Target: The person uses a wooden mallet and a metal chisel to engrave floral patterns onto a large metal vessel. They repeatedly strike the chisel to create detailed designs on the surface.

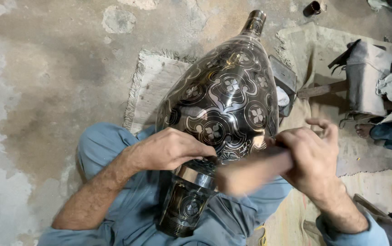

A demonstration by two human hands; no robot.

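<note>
A large dark metal vase (225, 98) with engraved silver flower and scroll patterns lies across my lap, its narrow neck (254, 22) pointing away from me and its base (184, 209) near my body. My left hand (173, 148) rests on the lower belly of the vase, fingers curled; whether it pinches a small tool is hidden. My right hand (307, 155) is closed around a pale wooden handle (250, 171), blurred by motion, held just over the vase beside the left hand.
A fringed mat (152, 84) lies on the stained concrete floor (45, 68) under the vase. A dark block (283, 77) sits behind the vase. Another person's bare foot (364, 130) and cloth-covered seat (369, 75) are at the right. A small dark cup (312, 8) stands far back.
</note>
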